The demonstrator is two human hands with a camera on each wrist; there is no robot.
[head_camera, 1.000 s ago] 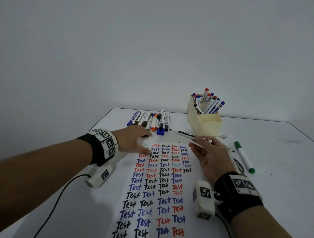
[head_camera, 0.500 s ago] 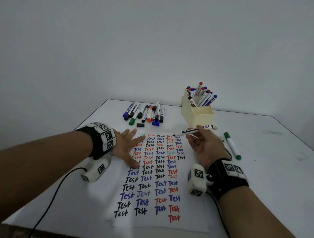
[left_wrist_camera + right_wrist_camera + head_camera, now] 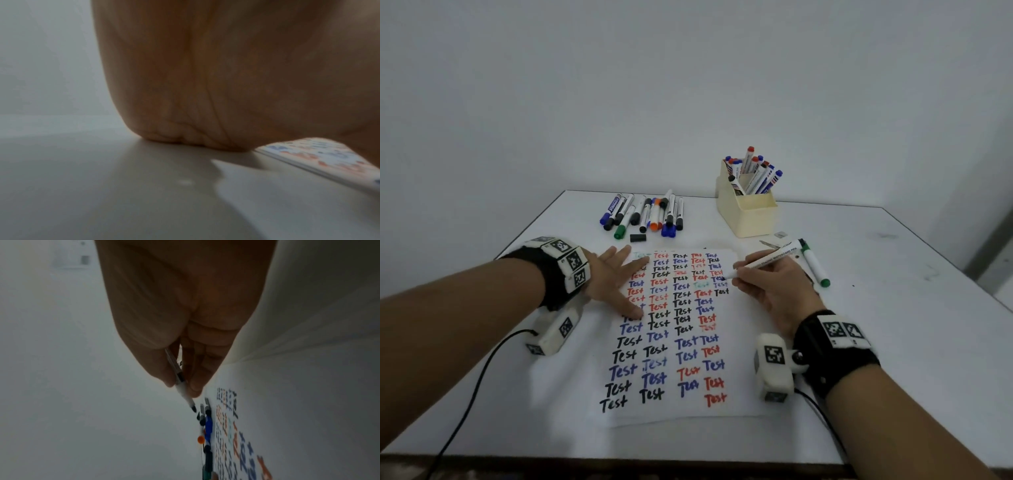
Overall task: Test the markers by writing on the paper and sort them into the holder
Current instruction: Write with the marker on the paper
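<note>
A white sheet of paper covered with "Test" words in black, blue and red lies at the table's middle. My left hand lies flat with fingers spread on its upper left part. My right hand grips an uncapped black marker, its tip low over the paper's upper right rows. In the right wrist view the thumb and fingers pinch the marker near its black tip. A cream holder stands at the back right with several markers in it. A row of loose markers lies at the back.
A black cap lies just ahead of the paper. A green-capped marker lies to the right of my right hand. Small scraps sit near the holder. Cables run from both wrist cameras toward the table's front edge.
My right hand turned the marker and brought its tip down to the paper's upper right rows. My left hand drew back from the paper's top and spread flat on the sheet.
</note>
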